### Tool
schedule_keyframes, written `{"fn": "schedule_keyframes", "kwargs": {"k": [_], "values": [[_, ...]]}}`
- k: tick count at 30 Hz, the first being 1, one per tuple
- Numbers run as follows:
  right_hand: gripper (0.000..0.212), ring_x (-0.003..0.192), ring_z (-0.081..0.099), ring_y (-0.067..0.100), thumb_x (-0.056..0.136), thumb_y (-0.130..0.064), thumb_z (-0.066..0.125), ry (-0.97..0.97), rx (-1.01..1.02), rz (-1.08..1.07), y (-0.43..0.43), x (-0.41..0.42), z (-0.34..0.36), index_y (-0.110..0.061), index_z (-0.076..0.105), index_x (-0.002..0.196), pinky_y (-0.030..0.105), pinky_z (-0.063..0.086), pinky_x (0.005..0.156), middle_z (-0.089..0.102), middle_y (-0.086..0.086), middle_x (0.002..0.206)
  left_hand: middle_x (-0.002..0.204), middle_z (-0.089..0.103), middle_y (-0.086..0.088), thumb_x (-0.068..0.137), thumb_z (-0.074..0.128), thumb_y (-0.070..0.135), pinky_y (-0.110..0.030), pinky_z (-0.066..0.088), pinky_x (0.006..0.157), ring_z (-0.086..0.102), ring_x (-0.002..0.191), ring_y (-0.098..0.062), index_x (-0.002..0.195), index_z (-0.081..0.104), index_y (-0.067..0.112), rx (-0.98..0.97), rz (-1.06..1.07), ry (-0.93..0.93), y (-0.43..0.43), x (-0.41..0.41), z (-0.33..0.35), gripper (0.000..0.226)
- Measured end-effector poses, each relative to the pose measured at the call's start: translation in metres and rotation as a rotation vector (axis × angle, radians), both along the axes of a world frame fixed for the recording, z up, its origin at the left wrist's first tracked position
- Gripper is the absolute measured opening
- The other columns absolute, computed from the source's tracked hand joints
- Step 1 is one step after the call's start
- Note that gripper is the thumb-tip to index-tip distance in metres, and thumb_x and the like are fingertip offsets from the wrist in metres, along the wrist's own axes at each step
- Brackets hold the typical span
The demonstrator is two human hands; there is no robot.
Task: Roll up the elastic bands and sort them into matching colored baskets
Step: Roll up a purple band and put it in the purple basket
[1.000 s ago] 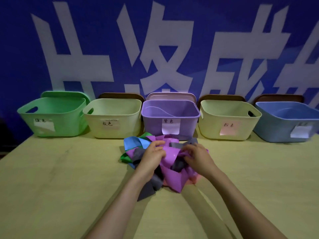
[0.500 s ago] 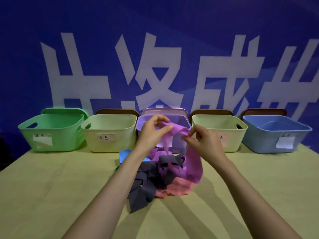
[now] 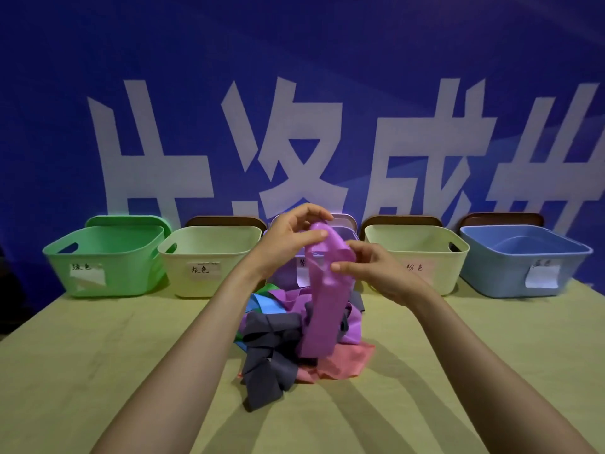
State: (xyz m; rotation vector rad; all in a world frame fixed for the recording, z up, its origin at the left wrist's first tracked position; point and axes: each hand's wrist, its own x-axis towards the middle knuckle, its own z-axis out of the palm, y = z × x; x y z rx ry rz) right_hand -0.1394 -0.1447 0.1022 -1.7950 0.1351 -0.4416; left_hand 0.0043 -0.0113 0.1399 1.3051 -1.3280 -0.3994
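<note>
Compared with half a second ago, the purple band (image 3: 327, 290) is hanging straighter and is coming further out of the pile of bands (image 3: 271, 352), which is lying in the middle of the worktop (image 3: 98, 355). The left hand (image 3: 288, 244) is now holding the band's top end, with fingers curled round it. The right hand (image 3: 376, 273) is pinching the band's edge just below. Both hands are staying in front of the purple basket (image 3: 286, 278), hiding most of its label.

Five baskets are standing along the far edge of the worktop. The green basket (image 3: 131, 273) is showing the label 绿色, the cream basket (image 3: 229, 276) 灰色, and the second cream basket (image 3: 435, 267) 粉色. The label on the blue basket (image 3: 497, 273) is too blurred to read. The blue wall (image 3: 294, 60) is carrying large white Chinese characters.
</note>
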Motion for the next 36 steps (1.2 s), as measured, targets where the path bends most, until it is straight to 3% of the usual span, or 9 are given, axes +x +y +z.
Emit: {"fn": "schedule_keyframes", "kwargs": {"k": [3,7,12,14,16,20,25,32,36], "values": [[0.010,0.073,0.055,0.010,0.084,0.003,0.065,-0.049,-0.092,-0.156,-0.006,0.001,0.007,-0.001,0.059,0.091,0.024,0.045,0.068,0.059,0.004,0.080,0.096,0.067,0.006,0.086,0.064,-0.002,-0.024,0.050,0.081,0.060,0.087,-0.011,0.095,0.065,0.021,0.032,0.033,0.008,0.005,0.010,0.005,0.025],[0.014,0.081,0.045,0.015,0.094,-0.006,0.051,0.015,-0.465,-0.338,-0.011,0.000,0.021,-0.018,0.046,0.087,0.032,0.039,0.070,0.052,0.007,0.094,0.101,0.062,0.004,0.087,0.067,0.010,-0.020,0.048,0.078,0.058,0.085,-0.008,0.106,0.063,0.017,0.198,0.141,-0.165,0.008,0.018,0.002,0.021],[0.011,0.074,0.057,0.021,0.095,-0.007,0.051,0.053,-0.320,-0.299,-0.015,-0.001,0.030,-0.016,0.044,0.095,0.041,0.051,0.071,0.052,0.013,0.098,0.120,0.049,0.009,0.080,0.075,0.034,-0.011,0.038,0.085,0.047,0.094,0.016,0.115,0.058,0.032,0.249,0.161,-0.334,0.007,0.018,-0.010,0.039],[0.021,0.075,0.060,0.023,0.089,-0.003,0.062,0.068,-0.270,-0.286,-0.020,-0.004,0.031,-0.013,0.049,0.101,0.042,0.056,0.074,0.054,0.014,0.106,0.130,0.036,0.009,0.072,0.082,0.033,-0.021,0.036,0.094,0.041,0.115,0.000,0.119,0.051,0.037,0.336,0.213,-0.424,0.007,0.021,-0.018,0.056],[0.033,0.079,0.059,0.026,0.080,-0.003,0.072,0.156,-0.338,-0.271,-0.027,-0.008,0.034,-0.010,0.052,0.105,0.044,0.055,0.077,0.057,0.011,0.111,0.128,0.033,0.006,0.076,0.075,0.013,-0.021,0.040,0.085,0.046,0.108,-0.016,0.116,0.051,0.032,0.318,0.310,-0.485,0.004,0.024,-0.024,0.051],[0.016,0.087,0.065,0.031,0.082,-0.004,0.070,0.239,-0.401,-0.223,-0.035,-0.017,0.037,-0.004,0.064,0.097,0.037,0.057,0.079,0.066,0.013,0.100,0.109,0.051,0.002,0.077,0.064,-0.007,-0.014,0.044,0.073,0.056,0.093,-0.013,0.094,0.056,0.023,0.121,0.434,-0.368,0.007,0.036,-0.025,0.035],[0.012,0.080,0.063,0.015,0.088,-0.013,0.062,0.141,-0.151,-0.258,-0.035,-0.023,0.040,-0.006,0.070,0.095,0.018,0.053,0.065,0.067,0.008,0.089,0.082,0.066,0.005,0.076,0.080,0.021,-0.017,0.043,0.066,0.060,0.076,-0.010,0.081,0.066,0.021,0.234,0.542,-0.268,0.008,0.050,-0.036,0.015],[0.026,0.088,0.061,0.019,0.092,-0.020,0.059,0.113,0.165,-0.327,-0.037,-0.015,0.042,-0.007,0.066,0.113,0.035,0.052,0.085,0.066,0.006,0.095,0.080,0.065,-0.008,0.087,0.065,0.016,-0.029,0.056,0.065,0.062,0.069,-0.018,0.087,0.069,0.007,0.396,0.074,0.353,0.012,0.043,-0.036,0.010],[0.017,0.071,0.061,0.017,0.090,-0.017,0.062,0.192,0.228,-0.284,-0.038,-0.020,0.047,-0.007,0.067,0.103,0.025,0.054,0.066,0.064,0.006,0.084,0.057,0.061,0.002,0.093,0.059,0.018,-0.017,0.046,0.044,0.055,0.046,-0.007,0.088,0.066,0.005,0.315,0.123,0.530,0.017,0.041,-0.028,0.016]]}}
